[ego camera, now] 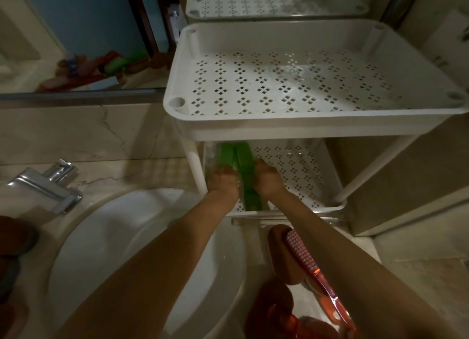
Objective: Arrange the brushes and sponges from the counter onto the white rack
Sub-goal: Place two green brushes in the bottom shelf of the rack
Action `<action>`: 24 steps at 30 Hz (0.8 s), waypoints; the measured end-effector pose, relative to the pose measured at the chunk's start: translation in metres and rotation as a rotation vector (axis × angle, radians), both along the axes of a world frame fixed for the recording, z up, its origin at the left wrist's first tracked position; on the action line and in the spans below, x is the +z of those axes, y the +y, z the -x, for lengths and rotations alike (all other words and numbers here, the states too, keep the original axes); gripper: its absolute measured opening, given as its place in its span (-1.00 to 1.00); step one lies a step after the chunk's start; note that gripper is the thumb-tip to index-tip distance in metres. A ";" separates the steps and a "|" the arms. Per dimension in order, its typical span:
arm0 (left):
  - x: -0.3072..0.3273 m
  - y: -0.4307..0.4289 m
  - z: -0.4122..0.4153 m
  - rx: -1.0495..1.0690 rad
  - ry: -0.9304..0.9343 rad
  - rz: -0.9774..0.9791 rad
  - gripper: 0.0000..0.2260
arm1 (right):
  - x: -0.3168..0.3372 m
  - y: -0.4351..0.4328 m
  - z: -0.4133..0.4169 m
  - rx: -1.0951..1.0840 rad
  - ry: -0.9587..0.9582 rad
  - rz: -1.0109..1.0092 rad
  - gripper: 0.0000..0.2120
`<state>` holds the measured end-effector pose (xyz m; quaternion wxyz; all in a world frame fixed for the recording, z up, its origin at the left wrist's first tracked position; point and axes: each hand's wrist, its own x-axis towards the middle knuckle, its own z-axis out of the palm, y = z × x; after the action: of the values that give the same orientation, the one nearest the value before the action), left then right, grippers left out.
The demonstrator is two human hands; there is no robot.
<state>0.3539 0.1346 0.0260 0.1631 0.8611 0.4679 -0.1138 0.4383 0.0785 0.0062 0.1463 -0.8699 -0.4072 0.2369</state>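
Observation:
Two green brushes (pixel 237 158) lie side by side on the lower shelf (pixel 299 171) of the white rack (pixel 253 125). My left hand (pixel 223 181) grips the left green brush, and my right hand (pixel 269 178) grips the right one; both hands reach under the top shelf. The far ends of the brushes are hidden under that top shelf. On the counter near my right forearm lie a pink-bristled brush with a red handle (pixel 304 255), a brown sponge (pixel 281 252) and further reddish brushes (pixel 276 310).
A white basin (pixel 121 239) lies below my arms, with a chrome tap (pixel 48 186) at its left. The rack's top shelf (pixel 291 85) overhangs the lower one. A mirror (pixel 83 46) at the back left reflects brushes. A beige wall stands at the right.

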 end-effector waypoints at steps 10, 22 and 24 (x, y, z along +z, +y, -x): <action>0.002 0.006 0.003 -0.054 0.041 0.025 -0.78 | -0.006 0.011 0.019 0.000 0.051 -0.051 -0.66; 0.015 -0.003 0.010 -0.123 0.049 -0.007 -0.74 | -0.001 0.002 0.022 -0.037 0.054 -0.071 -0.67; 0.021 -0.010 0.012 -0.146 0.048 -0.032 -0.75 | 0.002 -0.002 0.021 -0.087 0.059 -0.078 -0.71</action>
<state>0.3418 0.1251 0.0466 0.1294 0.8924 0.4096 -0.1384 0.4174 0.0763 0.0085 0.2022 -0.8731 -0.3732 0.2397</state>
